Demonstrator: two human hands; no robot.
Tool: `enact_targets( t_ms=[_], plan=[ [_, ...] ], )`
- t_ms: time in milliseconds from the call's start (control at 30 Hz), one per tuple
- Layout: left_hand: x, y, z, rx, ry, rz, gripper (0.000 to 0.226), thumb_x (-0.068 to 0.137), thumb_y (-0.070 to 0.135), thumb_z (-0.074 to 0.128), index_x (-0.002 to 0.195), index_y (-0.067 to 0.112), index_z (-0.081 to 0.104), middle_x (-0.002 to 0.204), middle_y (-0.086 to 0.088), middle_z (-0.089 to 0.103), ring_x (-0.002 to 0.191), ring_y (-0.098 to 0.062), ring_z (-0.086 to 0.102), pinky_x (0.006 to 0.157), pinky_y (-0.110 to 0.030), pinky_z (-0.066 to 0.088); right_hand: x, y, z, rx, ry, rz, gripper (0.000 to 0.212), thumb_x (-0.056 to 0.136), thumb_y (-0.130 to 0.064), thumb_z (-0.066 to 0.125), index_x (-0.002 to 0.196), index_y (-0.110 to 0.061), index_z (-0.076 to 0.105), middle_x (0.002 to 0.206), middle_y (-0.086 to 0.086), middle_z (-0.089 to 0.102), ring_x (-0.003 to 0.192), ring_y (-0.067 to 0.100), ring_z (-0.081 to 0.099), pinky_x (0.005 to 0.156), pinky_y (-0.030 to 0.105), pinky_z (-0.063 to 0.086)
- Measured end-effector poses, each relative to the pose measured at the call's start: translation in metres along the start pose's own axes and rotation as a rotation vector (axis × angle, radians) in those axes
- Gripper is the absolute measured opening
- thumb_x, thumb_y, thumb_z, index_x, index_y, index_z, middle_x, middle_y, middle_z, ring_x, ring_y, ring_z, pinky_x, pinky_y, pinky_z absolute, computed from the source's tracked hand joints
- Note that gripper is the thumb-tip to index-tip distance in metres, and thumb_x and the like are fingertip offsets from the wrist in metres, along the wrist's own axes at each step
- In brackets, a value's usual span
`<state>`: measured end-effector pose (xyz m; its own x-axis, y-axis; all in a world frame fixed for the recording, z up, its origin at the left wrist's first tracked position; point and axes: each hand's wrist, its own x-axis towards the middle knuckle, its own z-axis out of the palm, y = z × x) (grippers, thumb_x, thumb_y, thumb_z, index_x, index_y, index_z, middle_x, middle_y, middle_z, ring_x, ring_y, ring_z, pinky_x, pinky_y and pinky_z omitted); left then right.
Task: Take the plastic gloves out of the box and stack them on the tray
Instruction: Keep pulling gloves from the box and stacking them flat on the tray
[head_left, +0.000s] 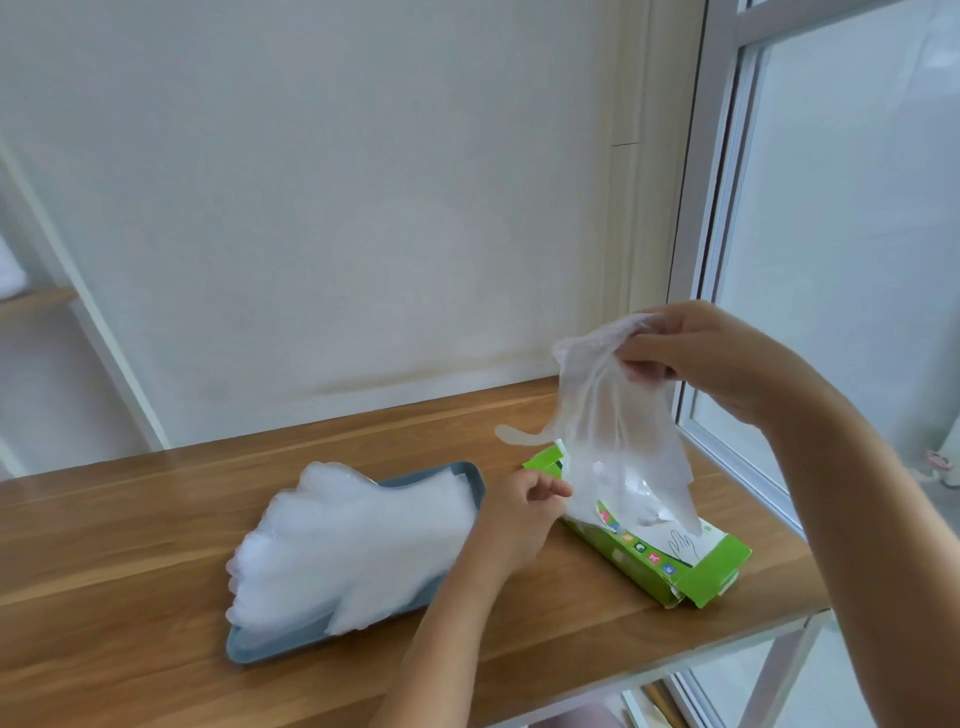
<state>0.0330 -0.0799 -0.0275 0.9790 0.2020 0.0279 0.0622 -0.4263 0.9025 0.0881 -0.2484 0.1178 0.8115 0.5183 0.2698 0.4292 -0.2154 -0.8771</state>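
Note:
A green and white glove box (670, 558) lies on the wooden table at the right. My right hand (691, 353) pinches the cuff of a clear plastic glove (608, 426) and holds it up above the box, its fingers hanging down over the opening. My left hand (519, 512) hovers between tray and box with loosely curled fingers close to the glove's lower edge; I cannot tell whether it touches the glove. A grey-blue tray (470, 480) at the middle left carries a thick stack of clear gloves (348, 540), which overhangs the tray's left edge.
The wooden table (130, 545) stands against a white wall. A window frame (727, 208) runs down the right side, close to the box. The table's front edge falls away at the lower right, above white legs.

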Motion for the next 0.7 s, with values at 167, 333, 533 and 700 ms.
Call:
enact_targets(
  t_ms=[167,333,533,700],
  plan=[
    [-0.03,0.01,-0.062,-0.293,0.103,0.043,0.045,0.087,-0.007,0.047,0.106,0.033,0.055,0.12,0.015,0.06,0.122,-0.006,0.054,0.086,-0.018,0.04,-0.003,-0.011,0.025,-0.046,-0.107,0.047,0.025,0.093,-0.016,0.058,0.074,-0.008,0.072,0.059,0.009,0.06,0.051,0.014,0.048,0.055,0.019,0.041],
    [-0.054,0.019,-0.1,-0.465,-0.067,0.301,0.082,0.063,0.03,0.08,0.136,0.04,0.045,0.138,0.023,0.048,0.136,0.005,0.035,0.107,-0.023,0.035,0.003,-0.021,0.05,-0.08,-0.251,0.039,0.027,0.093,-0.02,0.057,0.073,-0.008,0.071,0.055,0.003,0.062,0.047,0.01,0.052,0.052,0.013,0.043],
    [-0.054,0.02,-0.131,-0.185,-0.061,0.244,0.06,0.054,0.053,0.087,0.109,0.057,0.062,0.142,0.024,0.045,0.139,0.001,0.03,0.118,-0.039,0.024,0.011,-0.035,0.078,-0.186,-0.61,-0.011,0.016,0.095,-0.013,0.055,0.093,-0.005,0.069,0.06,0.005,0.061,0.049,0.012,0.053,0.057,0.018,0.043],
    [-0.06,0.003,-0.16,-0.148,-0.077,0.228,0.014,0.079,0.011,0.076,0.073,0.016,0.065,0.074,0.02,0.064,0.078,0.006,0.058,0.076,-0.009,0.041,0.028,-0.037,0.089,-0.155,-0.566,-0.002,0.018,0.095,-0.006,0.053,0.085,-0.007,0.068,0.059,0.009,0.061,0.046,0.012,0.053,0.053,0.018,0.043]
  ],
)
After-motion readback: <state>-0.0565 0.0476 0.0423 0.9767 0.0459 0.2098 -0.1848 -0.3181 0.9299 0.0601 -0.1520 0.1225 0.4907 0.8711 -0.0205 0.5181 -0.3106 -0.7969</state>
